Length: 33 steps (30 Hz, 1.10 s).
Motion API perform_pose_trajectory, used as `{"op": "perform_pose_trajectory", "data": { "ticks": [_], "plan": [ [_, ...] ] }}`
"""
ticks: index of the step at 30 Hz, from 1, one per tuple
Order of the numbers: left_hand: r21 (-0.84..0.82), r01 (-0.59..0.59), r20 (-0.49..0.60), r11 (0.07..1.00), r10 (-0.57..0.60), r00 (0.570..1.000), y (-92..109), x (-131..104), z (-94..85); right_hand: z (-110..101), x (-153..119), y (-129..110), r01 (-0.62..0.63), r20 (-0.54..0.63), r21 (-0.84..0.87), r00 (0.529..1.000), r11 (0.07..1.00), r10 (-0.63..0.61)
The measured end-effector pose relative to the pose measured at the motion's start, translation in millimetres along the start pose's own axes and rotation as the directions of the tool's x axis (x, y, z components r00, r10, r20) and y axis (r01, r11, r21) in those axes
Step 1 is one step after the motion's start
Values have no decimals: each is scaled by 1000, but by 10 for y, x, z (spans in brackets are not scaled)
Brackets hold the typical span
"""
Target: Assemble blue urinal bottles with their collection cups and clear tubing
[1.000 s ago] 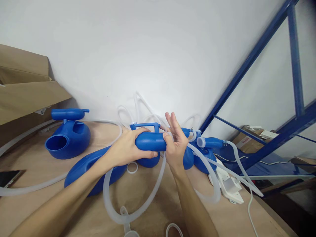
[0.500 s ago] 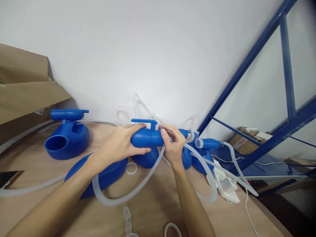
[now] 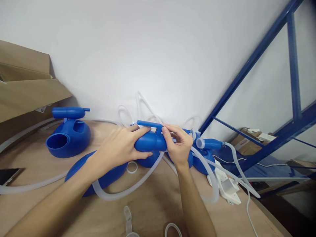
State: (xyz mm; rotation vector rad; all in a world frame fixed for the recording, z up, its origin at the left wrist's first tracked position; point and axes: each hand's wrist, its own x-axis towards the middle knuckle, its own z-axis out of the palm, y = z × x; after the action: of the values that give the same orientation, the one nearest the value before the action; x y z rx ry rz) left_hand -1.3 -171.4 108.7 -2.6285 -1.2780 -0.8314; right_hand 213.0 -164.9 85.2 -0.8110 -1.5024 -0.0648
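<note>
Over the table, the left hand clasps the blue handled plastic piece between thumb and fingers, presumably bracing it against push or twist, while the right hand pinches its opposite end with bent fingers.

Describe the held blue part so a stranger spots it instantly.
Above the tan tabletop, find the left hand and right hand mid-frame. Between them is a rounded blue cylinder topped by a straight bar. Unlike the similar piece atop the open-mouthed jug at left, it is held.
</note>
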Motion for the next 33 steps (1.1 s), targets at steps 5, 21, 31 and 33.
{"op": "perform_pose_trajectory", "data": {
  "ticks": [5,21,31,33],
  "plan": [
    [65,-12,-66,998,16,998,-34,-17,0,-22,27,-3,-33,0,26,999,999,33],
    [159,44,-9,986,-43,999,1,0,-39,-93,71,-2,-49,138,224,990,973,18],
    [215,-8,-42,977,17,999,-16,-13,21,-100,141,79,-399,273,321,908,859,319],
    [218,-25,-46,976,36,998,-25,-20,37,-115,157,121,-447,305,368,887,815,348]
  ]
}}
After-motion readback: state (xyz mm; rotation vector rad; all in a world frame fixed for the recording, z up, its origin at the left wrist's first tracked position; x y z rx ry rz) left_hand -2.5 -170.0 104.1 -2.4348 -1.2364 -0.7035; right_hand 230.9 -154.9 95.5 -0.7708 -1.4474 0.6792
